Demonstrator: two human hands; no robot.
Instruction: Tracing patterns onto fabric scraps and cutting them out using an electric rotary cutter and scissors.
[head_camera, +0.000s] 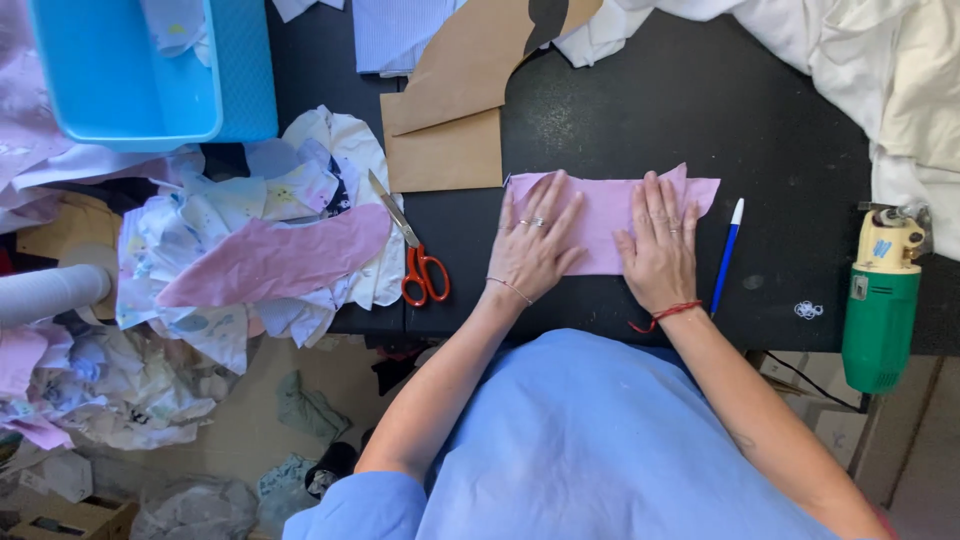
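A folded piece of pink fabric (603, 205) lies flat on the black table (680, 110). My left hand (535, 245) rests palm down on its left part, fingers spread, with rings and a thin bracelet. Beside it, my right hand (658, 245) presses flat on the right part of the fabric, a red string around the wrist. Neither hand grips anything.
Red-handled scissors (415, 255) lie left of my hands, a blue pen (727, 255) right of them. Brown paper patterns (455, 110) sit behind. A heap of fabric scraps (260, 250), a blue bin (150, 70), white cloth (880, 60) and a green and yellow electric cutter (880, 300) surround the table.
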